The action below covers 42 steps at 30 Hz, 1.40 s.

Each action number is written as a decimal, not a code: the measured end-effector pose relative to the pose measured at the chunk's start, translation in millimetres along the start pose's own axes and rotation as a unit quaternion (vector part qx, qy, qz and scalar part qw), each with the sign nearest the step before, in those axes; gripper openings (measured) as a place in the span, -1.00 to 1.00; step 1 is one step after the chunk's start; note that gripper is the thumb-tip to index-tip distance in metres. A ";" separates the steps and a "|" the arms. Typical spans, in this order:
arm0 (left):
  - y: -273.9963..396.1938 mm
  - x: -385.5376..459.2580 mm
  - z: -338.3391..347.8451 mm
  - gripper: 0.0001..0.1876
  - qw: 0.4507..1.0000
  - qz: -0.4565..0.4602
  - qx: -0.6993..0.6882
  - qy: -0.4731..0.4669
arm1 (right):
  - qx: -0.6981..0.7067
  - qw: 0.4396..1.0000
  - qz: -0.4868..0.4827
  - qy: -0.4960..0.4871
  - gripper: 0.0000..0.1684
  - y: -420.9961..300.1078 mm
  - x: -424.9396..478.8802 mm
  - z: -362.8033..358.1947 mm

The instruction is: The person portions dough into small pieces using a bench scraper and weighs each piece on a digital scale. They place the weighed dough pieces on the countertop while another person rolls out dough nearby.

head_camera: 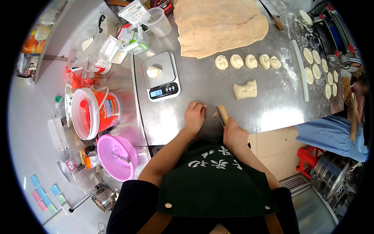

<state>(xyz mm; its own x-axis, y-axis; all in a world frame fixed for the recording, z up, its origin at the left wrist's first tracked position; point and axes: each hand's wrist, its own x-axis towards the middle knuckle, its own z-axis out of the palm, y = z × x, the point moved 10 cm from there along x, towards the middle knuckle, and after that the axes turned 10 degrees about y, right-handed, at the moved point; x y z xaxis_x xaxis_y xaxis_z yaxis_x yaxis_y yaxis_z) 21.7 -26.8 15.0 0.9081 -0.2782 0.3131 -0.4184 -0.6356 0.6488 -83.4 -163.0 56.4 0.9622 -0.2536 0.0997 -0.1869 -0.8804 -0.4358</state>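
My right hand (236,135) grips the wooden handle of a dough scraper (223,115), its metal edge down near the steel table. A small scrap of dough (215,115) lies at the blade's left side. To the left, my left hand (195,117) pinches a small bit of dough (205,106) between its fingertips. A piece of dough (154,72) rests on the digital kitchen scale (162,84), whose display is lit. A larger dough chunk (245,90) lies beyond the scraper, with a row of several small dough pieces (251,61) behind it.
A big dough sheet (219,26) covers the back. On the right are a white rolling pin (300,70), flattened dough ovals (316,71) and a knife (277,22). A bucket (109,109), a pink basin (131,152) and plastic containers crowd the left. Another person (336,134) stands at right.
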 end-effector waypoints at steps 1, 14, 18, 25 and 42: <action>1.9 4.0 -3.5 -0.85 1.000 -0.007 -0.005 0.013 | -0.005 1.000 -0.008 0.008 -0.62 -4.6 2.8 2.8; 51.8 0.4 14.7 -0.78 0.993 0.101 -0.045 -0.050 | 0.023 0.996 0.056 0.073 -0.57 27.6 17.2 -47.3; 64.0 -0.9 52.1 -0.79 0.978 0.137 0.046 -0.152 | -0.003 0.996 0.065 0.064 -0.56 52.1 2.9 -46.8; 63.5 14.7 12.1 -0.86 0.994 0.074 -0.051 -0.056 | -0.034 0.992 0.122 0.021 -0.56 76.0 -23.0 -32.5; -90.4 144.8 -162.5 -0.83 0.976 0.052 0.131 0.164 | -0.029 0.993 0.111 0.040 -0.57 78.8 -14.2 -32.7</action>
<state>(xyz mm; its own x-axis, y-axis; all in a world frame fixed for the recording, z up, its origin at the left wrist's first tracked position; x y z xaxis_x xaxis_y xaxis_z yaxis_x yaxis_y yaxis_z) 188.0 107.4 114.4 0.7882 -0.1325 0.6010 -0.4502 -0.7900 0.4162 -118.2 -241.9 49.9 0.8776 -0.4731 0.0776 -0.4067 -0.8204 -0.4020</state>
